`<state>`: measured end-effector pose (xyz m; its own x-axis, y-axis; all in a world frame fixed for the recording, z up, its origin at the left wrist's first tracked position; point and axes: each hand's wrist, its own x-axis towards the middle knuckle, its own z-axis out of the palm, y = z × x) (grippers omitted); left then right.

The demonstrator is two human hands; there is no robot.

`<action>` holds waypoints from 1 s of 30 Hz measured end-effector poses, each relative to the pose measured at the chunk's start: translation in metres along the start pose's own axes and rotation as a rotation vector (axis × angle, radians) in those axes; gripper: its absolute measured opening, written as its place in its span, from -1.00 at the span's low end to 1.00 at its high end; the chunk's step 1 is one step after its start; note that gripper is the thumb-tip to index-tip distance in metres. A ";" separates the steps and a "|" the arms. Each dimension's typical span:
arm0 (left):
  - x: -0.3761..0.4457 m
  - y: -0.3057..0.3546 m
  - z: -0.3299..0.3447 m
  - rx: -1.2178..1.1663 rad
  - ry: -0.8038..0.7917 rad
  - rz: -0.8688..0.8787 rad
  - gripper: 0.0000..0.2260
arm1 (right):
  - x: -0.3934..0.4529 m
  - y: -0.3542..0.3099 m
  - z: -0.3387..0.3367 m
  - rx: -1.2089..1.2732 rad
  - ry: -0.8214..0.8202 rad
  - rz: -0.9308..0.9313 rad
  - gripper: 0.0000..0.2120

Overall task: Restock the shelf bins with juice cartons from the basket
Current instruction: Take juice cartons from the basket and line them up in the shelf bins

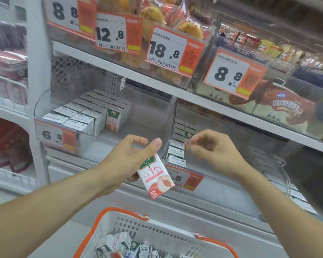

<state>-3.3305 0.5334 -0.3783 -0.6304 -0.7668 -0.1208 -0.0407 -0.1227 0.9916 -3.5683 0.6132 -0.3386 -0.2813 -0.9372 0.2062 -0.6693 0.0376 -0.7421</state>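
Note:
My left hand [126, 160] grips a pink-and-white juice carton [156, 176], tilted, in front of the shelf between two clear bins. The left bin [101, 139] holds rows of upright juice cartons [86, 114] at its left side, and its right part is bare. In the right bin [231, 175] a short stack of cartons [177, 146] stands against the left wall. My right hand [211, 148] hovers at that bin's front with its fingers loosely curled and nothing in it. Below, the white basket [153, 227] with orange handles holds several loose cartons [119, 244].
Price tags [53, 135] hang on the bin fronts. The shelf above carries clear bins of packaged pastries [175, 25] and biscuits [287, 107] with large price signs. Another shelf unit with red packages [6, 142] stands at the left.

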 end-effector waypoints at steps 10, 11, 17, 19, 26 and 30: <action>-0.011 0.013 -0.007 0.177 0.041 0.118 -0.38 | -0.031 -0.079 0.060 0.042 -0.363 -0.015 -0.68; -0.011 0.017 -0.014 0.184 0.091 0.123 -0.46 | -0.027 -0.083 0.063 0.028 -0.339 -0.024 -0.69; 0.004 0.013 -0.092 0.629 0.489 0.401 -0.75 | 0.025 -0.096 0.089 0.123 -0.051 0.002 -0.67; 0.007 -0.003 -0.112 0.881 0.512 0.412 -0.55 | 0.052 -0.091 0.109 0.090 0.032 -0.003 -0.67; 0.019 -0.038 -0.143 1.169 0.548 0.336 -0.35 | 0.138 -0.081 0.183 -0.134 0.039 0.177 -0.57; 0.029 -0.049 -0.147 1.244 0.600 0.398 -0.40 | 0.164 -0.077 0.222 -0.196 0.021 0.269 -0.60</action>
<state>-3.2325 0.4245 -0.4376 -0.3575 -0.8019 0.4786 -0.7787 0.5389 0.3213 -3.4098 0.3799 -0.3890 -0.4785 -0.8774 0.0340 -0.6881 0.3507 -0.6352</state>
